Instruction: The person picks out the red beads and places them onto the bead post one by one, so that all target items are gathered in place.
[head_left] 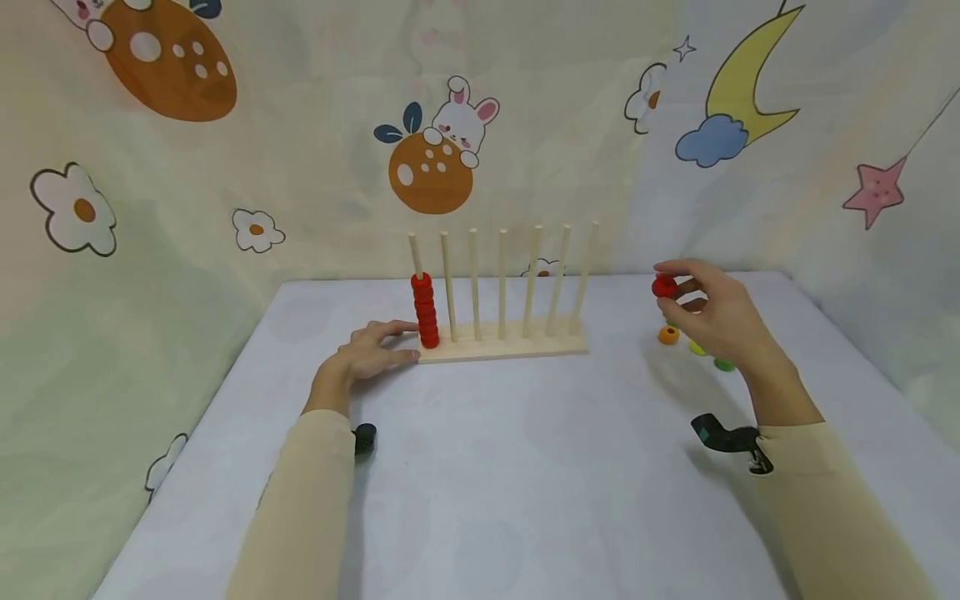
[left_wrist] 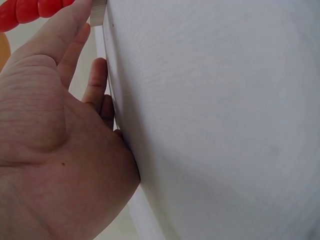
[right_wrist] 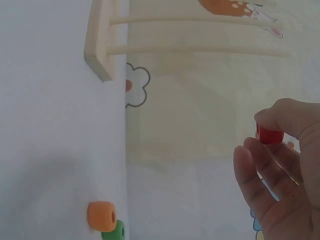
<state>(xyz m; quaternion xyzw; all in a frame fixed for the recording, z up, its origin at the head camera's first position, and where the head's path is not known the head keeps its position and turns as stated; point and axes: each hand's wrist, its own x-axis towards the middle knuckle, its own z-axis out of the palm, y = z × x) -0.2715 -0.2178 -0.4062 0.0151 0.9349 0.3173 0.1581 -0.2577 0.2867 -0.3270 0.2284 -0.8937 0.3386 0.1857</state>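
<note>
A wooden peg rack (head_left: 502,346) with several upright pegs stands at the back of the table. Red beads (head_left: 424,310) are stacked on its leftmost peg. My left hand (head_left: 367,350) rests at the rack's left end, with thumb and fingers extended and touching the base. In the left wrist view, the thumb of the left hand (left_wrist: 55,130) reaches to the base, below the red beads (left_wrist: 35,10). Off to the right, my right hand (head_left: 708,308) pinches a red bead (head_left: 663,287) above the table. The right wrist view shows this red bead (right_wrist: 270,134) between thumb and fingertips.
Loose beads lie under the right hand: an orange bead (head_left: 668,335), a yellow bead (head_left: 698,348) and a green bead (head_left: 724,365), with another green one partly hidden. A printed cloth (head_left: 322,167) hangs behind the white table (head_left: 525,467).
</note>
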